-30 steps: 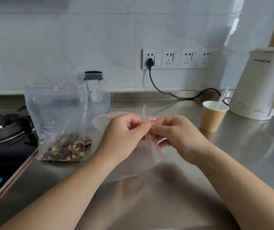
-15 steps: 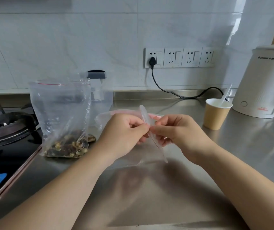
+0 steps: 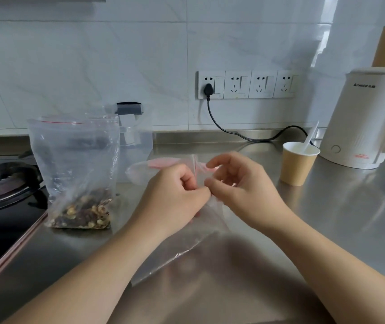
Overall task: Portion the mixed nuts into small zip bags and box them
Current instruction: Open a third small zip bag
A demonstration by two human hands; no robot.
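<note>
A large clear zip bag (image 3: 74, 160) stands upright on the steel counter at the left, with mixed nuts (image 3: 82, 212) heaped in its bottom. At the centre I hold a small empty zip bag (image 3: 186, 244) with a red strip at its mouth. My left hand (image 3: 175, 195) pinches one side of that mouth, and my right hand (image 3: 240, 185) pinches the other side with thumb and curled fingers. The bag's body hangs down toward the counter. More small bags (image 3: 149, 169) lie flat behind my hands. A clear plastic box (image 3: 137, 139) stands behind the large bag.
A brown paper cup (image 3: 297, 164) with a white spoon in it stands right of my hands. A white electric kettle (image 3: 369, 118) sits at the far right, its black cord (image 3: 233, 134) running to the wall sockets. A gas stove (image 3: 4, 183) borders the counter on the left.
The small bag has turned from hanging edge-on to lying wider and lower toward the counter. My right fingers have lifted and spread at the bag's mouth.
</note>
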